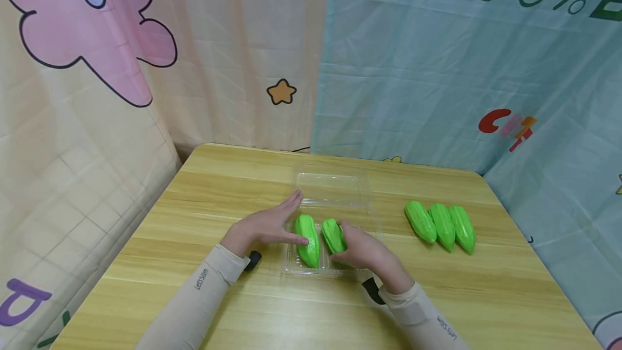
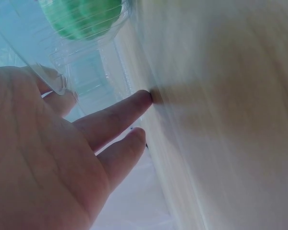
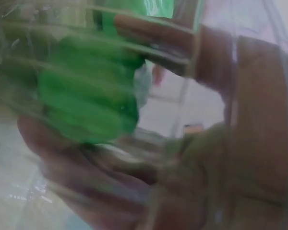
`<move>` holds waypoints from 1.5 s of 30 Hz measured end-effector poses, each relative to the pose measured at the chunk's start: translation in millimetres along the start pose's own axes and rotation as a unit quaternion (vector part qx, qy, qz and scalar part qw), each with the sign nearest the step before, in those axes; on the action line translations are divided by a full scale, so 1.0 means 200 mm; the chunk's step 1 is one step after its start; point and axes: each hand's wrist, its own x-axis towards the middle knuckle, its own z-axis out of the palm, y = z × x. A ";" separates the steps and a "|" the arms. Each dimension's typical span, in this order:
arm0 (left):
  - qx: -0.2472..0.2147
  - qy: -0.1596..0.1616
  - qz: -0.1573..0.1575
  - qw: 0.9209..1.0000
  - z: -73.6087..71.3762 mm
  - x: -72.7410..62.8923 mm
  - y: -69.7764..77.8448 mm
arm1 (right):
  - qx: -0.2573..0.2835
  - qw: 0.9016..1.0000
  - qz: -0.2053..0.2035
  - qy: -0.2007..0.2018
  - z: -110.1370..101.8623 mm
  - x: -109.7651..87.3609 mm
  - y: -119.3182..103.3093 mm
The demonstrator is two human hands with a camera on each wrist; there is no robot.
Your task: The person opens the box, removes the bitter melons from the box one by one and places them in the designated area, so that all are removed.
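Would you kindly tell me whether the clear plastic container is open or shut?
The container is open: its transparent lid lies folded back, not over it.

Beige sleeves [image 1: 193, 307], dark lettering [image 1: 201, 280], black attachments [image 1: 252, 261]

The right hand [image 1: 365, 248] partly hides one green vegetable [image 1: 332, 235], which looks blurred in the right wrist view

Clear plastic box [image 1: 303, 273] is on the light wood-grain desk [image 1: 146, 285], clear lid [image 1: 331, 170] laid out behind it. Two green ridged oblong pieces [image 1: 309, 255] are side by side in there, left hand [image 1: 266, 225] at the box's left edge, right hand [image 1: 366, 250] round the right piece. Three more pieces [image 1: 443, 227] sit off right.
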 end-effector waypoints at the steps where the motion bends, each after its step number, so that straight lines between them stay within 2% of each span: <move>1: -0.001 0.000 0.001 1.000 0.00 0.00 0.00 | -0.002 1.000 0.000 0.001 0.00 0.00 0.00; 14: -0.007 0.001 0.000 1.000 0.00 0.00 0.00 | 0.012 1.000 -0.016 0.021 -0.11 -0.10 -0.06; 24: -0.008 0.003 0.000 1.000 0.01 0.01 -0.02 | 0.078 0.995 -0.030 0.054 -0.23 -0.12 0.01; 29: -0.008 0.002 0.000 1.000 0.01 0.01 -0.02 | 0.067 0.995 -0.018 0.068 -0.32 -0.14 0.05; 33: -0.006 0.002 0.000 1.000 0.01 0.01 -0.01 | 0.083 0.994 -0.003 0.074 -0.39 -0.15 0.12; 40: -0.007 0.001 0.003 1.000 0.01 0.00 -0.01 | 0.115 0.986 0.037 0.115 -0.51 -0.19 0.25; 45: -0.003 0.006 0.007 1.000 0.01 0.01 -0.01 | 0.108 0.982 0.078 0.133 -0.58 -0.22 0.33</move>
